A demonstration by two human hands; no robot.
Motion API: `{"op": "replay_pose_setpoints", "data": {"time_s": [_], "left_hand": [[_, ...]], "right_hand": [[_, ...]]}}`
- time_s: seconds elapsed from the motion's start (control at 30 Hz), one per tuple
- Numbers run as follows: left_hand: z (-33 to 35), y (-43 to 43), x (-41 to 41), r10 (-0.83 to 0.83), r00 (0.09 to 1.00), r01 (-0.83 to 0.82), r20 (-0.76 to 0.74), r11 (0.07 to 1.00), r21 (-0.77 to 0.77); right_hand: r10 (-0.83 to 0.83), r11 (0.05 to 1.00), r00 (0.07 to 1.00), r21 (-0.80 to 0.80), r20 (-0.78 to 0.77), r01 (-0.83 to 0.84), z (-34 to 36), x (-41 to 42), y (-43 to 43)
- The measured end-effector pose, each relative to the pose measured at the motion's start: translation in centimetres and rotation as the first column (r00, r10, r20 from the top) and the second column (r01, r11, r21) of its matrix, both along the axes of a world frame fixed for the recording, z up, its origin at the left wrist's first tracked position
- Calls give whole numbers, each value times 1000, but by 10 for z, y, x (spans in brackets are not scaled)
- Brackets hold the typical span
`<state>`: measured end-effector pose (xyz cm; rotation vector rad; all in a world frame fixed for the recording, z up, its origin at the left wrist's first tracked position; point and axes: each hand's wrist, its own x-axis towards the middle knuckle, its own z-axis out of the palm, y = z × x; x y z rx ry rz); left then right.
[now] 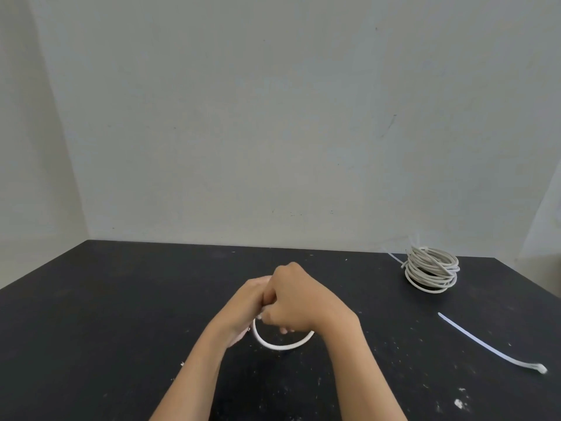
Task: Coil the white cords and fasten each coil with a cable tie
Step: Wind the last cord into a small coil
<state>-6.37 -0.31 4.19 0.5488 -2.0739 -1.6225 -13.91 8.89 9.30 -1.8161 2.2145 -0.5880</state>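
Left hand (249,302) and right hand (299,303) both grip the white cord (280,345), holding its loop closed. A loose cable tie (485,341) lies right, presumably staged for fastening.

White cord (282,344) made a small loop near the tabletop (121,299) middle; top gripped in left hand (249,305) and right hand (299,302), lower arc showing. Coiled cord (432,268) sat stacked at far right corner, tie tail (394,257) sticking out left. Loose cable tie (485,341) lay flat, diagonal, near right edge.
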Motion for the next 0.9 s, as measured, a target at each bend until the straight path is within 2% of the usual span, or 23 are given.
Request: {"op": "replay_pose_setpoints", "data": {"time_s": [0.1,0.17,0.23,0.3,0.37,0.43,0.47,0.53,0.6,0.67,0.77,0.83,0.9], "left_hand": [[4,5,3,-84,996,86,-24,995,60],[0,2,3,-109,993,117,-54,974,194],[-2,-1,2,-149,982,185,-119,900,396],[-1,-4,0,-179,952,287,-247,801,526],[0,-5,0,-155,935,322,-320,749,578],[-1,-4,1,-154,908,378,-390,702,603],[-1,-4,2,-158,886,422,-437,666,614],[-4,-7,3,-190,840,514,-509,581,631],[-5,-12,4,-255,811,576,-527,511,639],[-5,-14,4,-263,844,531,-467,527,663],[-3,-12,1,-134,919,370,-371,618,694],[-3,-11,0,-60,927,320,-369,637,701],[-3,-13,1,-72,929,325,-364,632,703]], "right_hand": [[10,993,1000,-115,23,-7,4,-6,5],[-38,975,999,-216,22,42,7,-14,8],[-102,949,995,-299,22,104,7,-24,10],[-130,934,990,-328,60,143,1,-30,7],[-100,949,964,-268,246,166,-8,-29,1],[-85,957,864,-200,496,209,-15,-25,-6],[-94,951,813,-190,575,244,-18,-23,-10],[-147,907,769,-224,623,355,-21,-18,-16],[-211,855,773,-270,598,442,-20,-15,-18],[-233,848,798,-285,556,447,-20,-14,-17],[-327,844,815,-241,478,480,-24,-15,-17],[-377,836,728,-128,572,534,-26,-16,-17],[-331,837,538,-22,775,547,-26,-14,-18]]}}
